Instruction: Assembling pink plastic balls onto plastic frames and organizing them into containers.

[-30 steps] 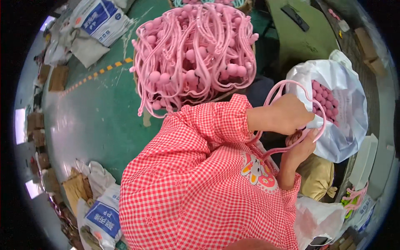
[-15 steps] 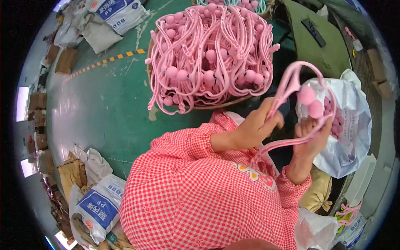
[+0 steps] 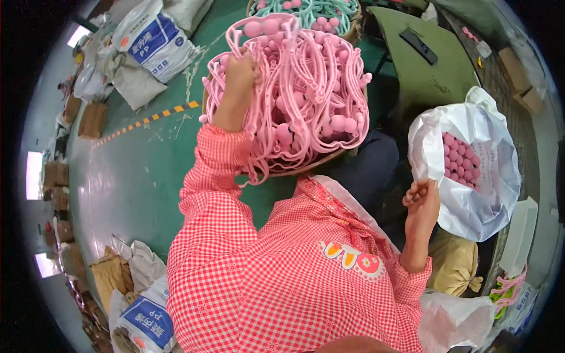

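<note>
My left hand reaches over a round basket heaped with pink massagers. It is closed on a pink two-ball massager, a bent plastic loop whose balls lie at the far edge of the heap. The fingertips are partly hidden among the pink strands. My right hand is at the right, beside the near left edge of a white woven sack. Its fingers are curled in, and whatever they may hold is hidden. Loose pink balls lie inside that sack.
Behind the heap stands another basket with mint-green pieces and pink balls. A green board bears a dark phone-like object. A tan sack sits below the white one. Filled sacks stand on the green floor at left.
My left hand has carried the massager from beside the white sack left and away onto the heap. My right hand has let go of it and stays near the sack, fingers curled.
</note>
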A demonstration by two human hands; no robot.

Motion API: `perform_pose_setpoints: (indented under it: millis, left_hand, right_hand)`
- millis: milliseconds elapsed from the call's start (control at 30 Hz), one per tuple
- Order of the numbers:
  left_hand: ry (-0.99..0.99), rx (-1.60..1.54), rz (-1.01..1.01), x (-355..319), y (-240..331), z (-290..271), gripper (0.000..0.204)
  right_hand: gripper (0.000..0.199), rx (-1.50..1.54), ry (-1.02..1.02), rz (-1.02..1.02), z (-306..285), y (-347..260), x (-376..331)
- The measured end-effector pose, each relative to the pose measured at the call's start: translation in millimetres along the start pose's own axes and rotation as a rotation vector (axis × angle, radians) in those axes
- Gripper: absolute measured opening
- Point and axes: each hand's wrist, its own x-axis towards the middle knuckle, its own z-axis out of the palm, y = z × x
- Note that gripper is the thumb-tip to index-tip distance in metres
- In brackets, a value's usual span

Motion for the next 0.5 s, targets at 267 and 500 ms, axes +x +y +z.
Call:
perform_pose_setpoints:
  millis: [267, 500]
  left_hand:
    - [0.088, 0.121, -0.051, 58.8, -42.5, -21.4, 0.011]
    - [0.079, 0.089, 0.005, 55.8, -43.0, -26.5, 0.012]
  right_hand:
    - [0.033, 0.027, 0.086, 0.034, -24.7, -4.2, -25.9]
    - [0.033, -0.003, 0.166, 0.034, -48.7, -5.3, -46.0]
